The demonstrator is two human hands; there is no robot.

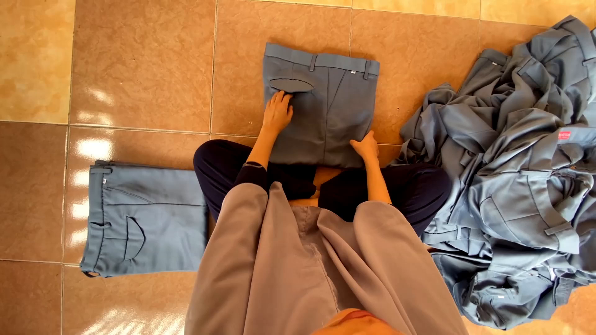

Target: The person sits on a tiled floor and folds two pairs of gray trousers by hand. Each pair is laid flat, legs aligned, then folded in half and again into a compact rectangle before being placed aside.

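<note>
Here, folded grey-blue cotton trousers [323,105] on tiled floor [143,74] before knees. Left hand [277,113] flat, open, on pocket; right hand [365,147] open, pressing near hem. Risk: uneven pressure could shift fold.

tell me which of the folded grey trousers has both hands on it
The folded trousers straight ahead, under the left hand and right hand. The other folded trousers lie untouched off to the left.

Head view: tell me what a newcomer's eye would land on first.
First, the folded grey trousers at the centre on the tiled floor, with the left hand flat on them and the right hand at their near edge. Next, the big heap of grey trousers at right, and another folded pair at left.
</note>
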